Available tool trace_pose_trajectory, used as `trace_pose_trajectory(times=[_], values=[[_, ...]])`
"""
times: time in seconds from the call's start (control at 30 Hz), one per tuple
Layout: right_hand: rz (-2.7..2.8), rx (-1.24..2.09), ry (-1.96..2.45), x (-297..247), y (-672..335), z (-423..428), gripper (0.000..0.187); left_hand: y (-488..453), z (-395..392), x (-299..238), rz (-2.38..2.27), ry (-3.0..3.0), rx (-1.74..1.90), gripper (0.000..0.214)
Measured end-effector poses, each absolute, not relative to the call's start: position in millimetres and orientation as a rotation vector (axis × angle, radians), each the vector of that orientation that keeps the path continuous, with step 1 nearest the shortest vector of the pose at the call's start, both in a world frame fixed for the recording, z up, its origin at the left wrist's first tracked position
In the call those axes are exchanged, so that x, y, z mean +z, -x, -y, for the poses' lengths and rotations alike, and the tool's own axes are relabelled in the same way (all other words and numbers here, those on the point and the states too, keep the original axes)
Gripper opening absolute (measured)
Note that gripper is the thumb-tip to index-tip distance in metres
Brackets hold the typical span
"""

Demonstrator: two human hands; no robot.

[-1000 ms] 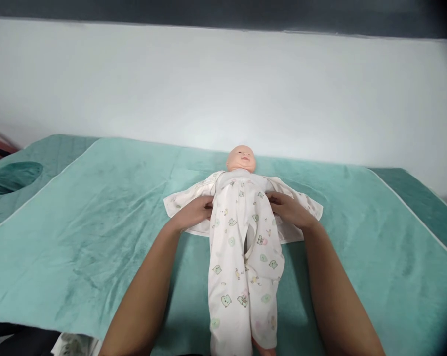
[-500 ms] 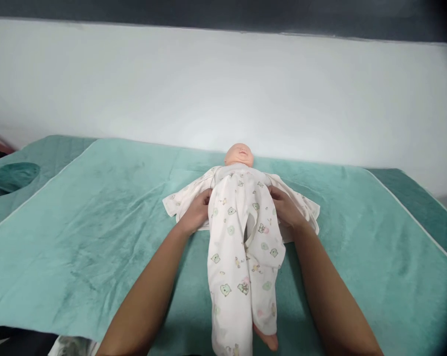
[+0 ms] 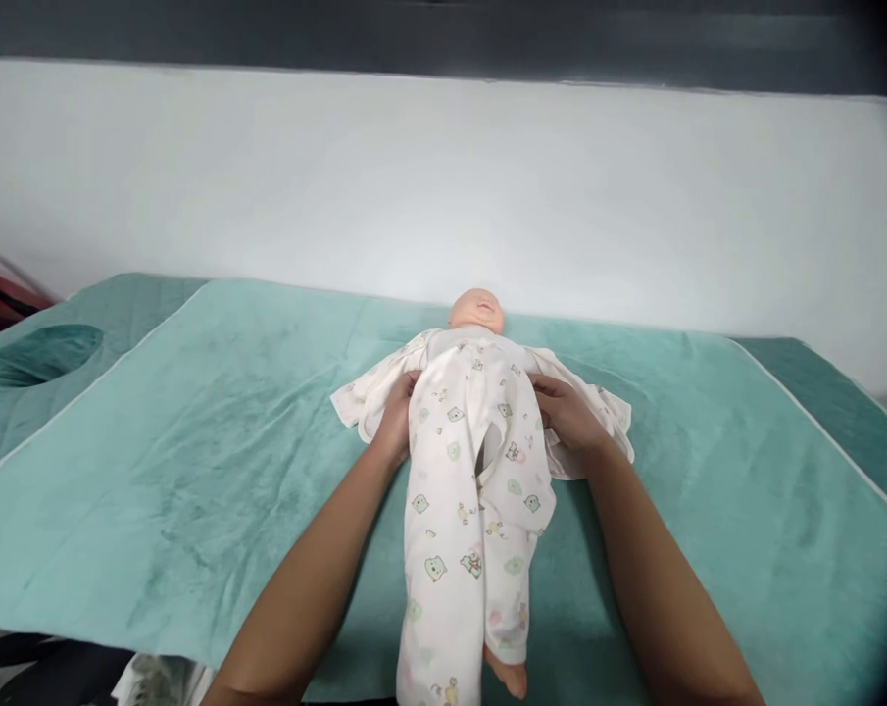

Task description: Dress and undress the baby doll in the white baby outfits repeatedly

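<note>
A baby doll (image 3: 476, 311) lies on its back, head toward the wall. It wears patterned baby pants (image 3: 450, 510) pulled up high over its trunk, with an opening at the crotch. A matching baby shirt (image 3: 384, 382) is spread out under and beside the trunk, sleeves out to both sides. My left hand (image 3: 397, 417) is closed at the left side of the pants near the waist, its fingertips partly hidden. On the other side my right hand (image 3: 566, 414) grips the pants' edge, fingers bent. One bare foot (image 3: 508, 675) sticks out of the right pant leg; the left leg's end runs out of view.
A green padded cover (image 3: 215, 471) spreads under the doll, with a face hole (image 3: 42, 355) at its left end. A pale wall (image 3: 443, 186) rises right behind the head. Something red (image 3: 2, 299) stands at the far left, and a whitish cloth (image 3: 160, 679) hangs at lower left.
The pants' legs have swung slightly left, and the doll's foot with them. My left hand has turned more upright against the pants' side. The camera view has shifted a little.
</note>
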State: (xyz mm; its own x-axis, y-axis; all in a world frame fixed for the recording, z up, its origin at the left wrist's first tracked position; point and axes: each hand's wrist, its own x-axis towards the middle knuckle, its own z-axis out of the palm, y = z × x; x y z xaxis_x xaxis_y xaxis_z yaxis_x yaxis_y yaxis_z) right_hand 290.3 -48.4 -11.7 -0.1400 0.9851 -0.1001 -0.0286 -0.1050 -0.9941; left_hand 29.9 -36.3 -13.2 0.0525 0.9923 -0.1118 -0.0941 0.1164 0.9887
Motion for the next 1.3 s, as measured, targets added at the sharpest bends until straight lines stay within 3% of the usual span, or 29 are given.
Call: trace_pose_trajectory(times=[0.37, 0.53, 0.67, 0.87, 1.1, 1.3], values=[[1.410, 1.409, 1.168, -14, -297, 45, 0.031, -17, 38, -3, -1.078, -1.115, 0.764, 0.026], [1.432, 1.369, 1.153, -16, -300, 44, 0.031, -19, 40, -1, -0.977, -1.161, 0.864, 0.038], [1.380, 1.340, 1.116, -12, -296, 45, 0.041, -27, 43, -6, -0.915, -1.047, 0.945, 0.054], [1.258, 1.346, 1.160, 2, -284, 52, 0.046, -33, 43, -13, -0.905, -0.985, 0.933, 0.040], [1.210, 1.397, 1.189, 15, -281, 57, 0.051, -24, 39, -22, -1.035, -1.401, 0.875, 0.036], [1.174, 1.433, 1.261, 20, -285, 61, 0.045, -23, 40, -15, -1.076, -1.616, 0.882, 0.046]])
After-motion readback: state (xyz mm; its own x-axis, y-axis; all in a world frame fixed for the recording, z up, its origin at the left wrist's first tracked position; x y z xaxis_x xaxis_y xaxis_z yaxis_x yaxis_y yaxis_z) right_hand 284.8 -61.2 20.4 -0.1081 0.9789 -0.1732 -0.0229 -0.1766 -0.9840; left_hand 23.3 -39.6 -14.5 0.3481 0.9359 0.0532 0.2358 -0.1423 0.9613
